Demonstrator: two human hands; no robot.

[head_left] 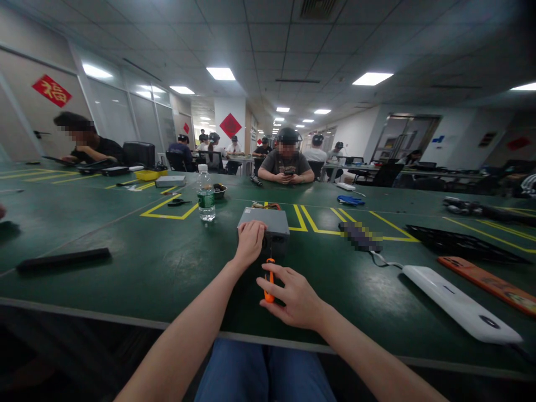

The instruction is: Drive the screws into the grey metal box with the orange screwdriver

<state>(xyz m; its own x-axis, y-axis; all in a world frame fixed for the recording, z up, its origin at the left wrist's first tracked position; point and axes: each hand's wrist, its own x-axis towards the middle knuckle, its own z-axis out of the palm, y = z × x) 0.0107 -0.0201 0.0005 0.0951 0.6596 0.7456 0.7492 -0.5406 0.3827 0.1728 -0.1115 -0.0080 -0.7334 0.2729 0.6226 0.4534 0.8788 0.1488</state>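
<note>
A grey metal box that looks like a computer power supply (272, 219) sits on the green table in front of me, with coloured wires (266, 206) behind it. My left hand (250, 241) rests on its left front edge, fingers closed over the top and gripping it. In my right hand (291, 293) is an orange-handled screwdriver (270, 287), held between thumb and fingers. The screwdriver's thin shaft points away from me at the box's front face; whether the tip touches a screw is too small to tell.
A water bottle (206, 195) stands left of the box, by a small bowl (219, 191). On the left lies a black bar (65, 259). To the right are a white power bank (458, 301), an orange phone (489, 282), a black panel (464, 244) and blue gloves (350, 200). A person (287, 162) sits opposite.
</note>
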